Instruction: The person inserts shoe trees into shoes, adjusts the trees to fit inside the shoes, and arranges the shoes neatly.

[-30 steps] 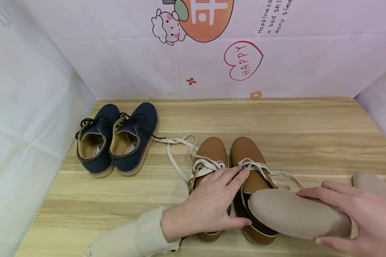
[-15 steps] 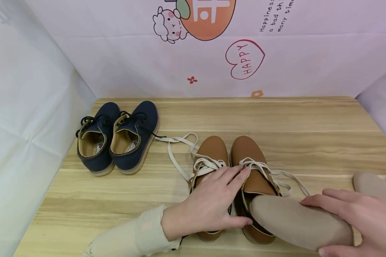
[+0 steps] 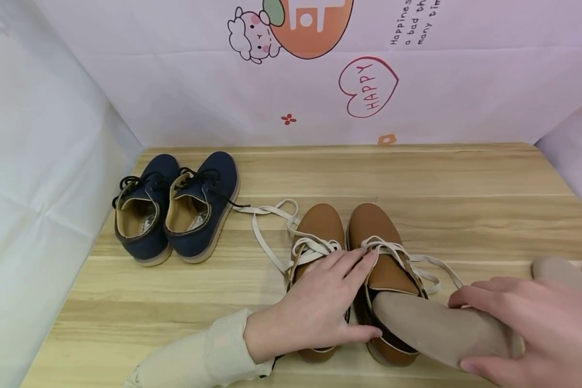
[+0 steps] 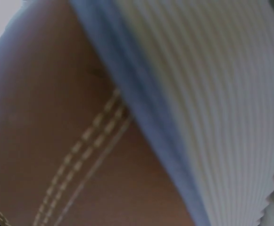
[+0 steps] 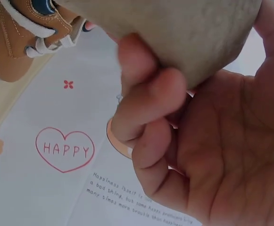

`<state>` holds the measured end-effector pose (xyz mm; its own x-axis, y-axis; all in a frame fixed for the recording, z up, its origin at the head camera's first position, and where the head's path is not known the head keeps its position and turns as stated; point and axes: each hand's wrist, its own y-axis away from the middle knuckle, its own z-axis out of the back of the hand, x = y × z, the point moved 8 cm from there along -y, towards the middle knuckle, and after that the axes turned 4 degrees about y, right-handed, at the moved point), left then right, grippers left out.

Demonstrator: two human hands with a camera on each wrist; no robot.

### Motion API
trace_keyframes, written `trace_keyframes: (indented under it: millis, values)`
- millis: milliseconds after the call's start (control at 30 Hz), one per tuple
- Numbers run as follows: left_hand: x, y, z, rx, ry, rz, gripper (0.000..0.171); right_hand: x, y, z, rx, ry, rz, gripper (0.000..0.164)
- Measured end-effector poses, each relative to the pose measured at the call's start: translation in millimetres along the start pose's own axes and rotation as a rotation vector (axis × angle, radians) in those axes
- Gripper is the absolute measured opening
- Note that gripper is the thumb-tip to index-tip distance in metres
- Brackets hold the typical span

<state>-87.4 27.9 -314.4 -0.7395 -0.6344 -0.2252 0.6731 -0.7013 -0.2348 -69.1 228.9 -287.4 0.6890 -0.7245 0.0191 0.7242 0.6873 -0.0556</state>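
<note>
My right hand point(image 3: 528, 328) grips a beige, foot-shaped shoe tree point(image 3: 441, 320) with fingers and thumb. Its rounded front end is inside the opening of the right brown shoe point(image 3: 373, 226); the rear slants out toward the hand. In the right wrist view, curled fingers point(image 5: 146, 89) press on the shoe tree point(image 5: 174, 33). My left hand point(image 3: 315, 307) lies over the left brown shoe point(image 3: 320, 221), covering its opening. Its fingers, fairly straight, reach the right shoe's side near the laces, and its thumb touches that shoe's collar. Stitched brown leather point(image 4: 56, 117) fills much of the left wrist view.
Two navy shoes point(image 3: 201, 210) with black laces stand at the left of the wooden table point(image 3: 431, 172). Loose white laces point(image 3: 267, 237) trail beside the brown shoes. More beige shoe trees point(image 3: 558, 272) lie at the right edge. A printed white cloth point(image 3: 174, 91) rises behind.
The right hand has lowered and tilted the shoe tree, and its front end has gone from resting over the right brown shoe's collar to inside the opening. The left hand has stayed in place.
</note>
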Motion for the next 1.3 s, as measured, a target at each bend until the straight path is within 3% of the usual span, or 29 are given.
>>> trace_keyframes:
  millis: [233,367,600,700,867,1067,1300]
  values:
    - [0.2,0.0,-0.1,0.001,0.003,0.003,0.105,-0.3,-12.8,-4.4,0.128,0.044,-0.117,0.049]
    - [-0.1,0.0,-0.7,0.006,0.007,0.002,0.105,1.7,-20.1,-2.2,0.132,0.013,-0.163,0.044]
    - [0.0,0.1,-1.0,0.019,0.010,0.012,0.105,4.5,-28.7,0.0,0.171,-0.004,-0.317,0.044]
    - [-0.3,0.2,-0.8,0.024,0.014,0.013,0.105,10.9,-34.3,-0.2,0.200,-0.022,-0.324,0.049]
    - [-1.0,-0.1,-0.5,0.020,0.018,0.008,0.105,19.7,-46.5,4.5,0.176,-0.056,-0.318,0.052]
    - [-1.6,0.1,-1.2,0.024,0.011,0.005,0.104,22.3,-55.2,3.9,0.126,-0.114,-0.252,0.053]
    - [-1.6,0.4,-0.3,0.013,0.004,0.001,0.105,17.4,-53.7,2.4,0.045,-0.399,0.070,0.061]
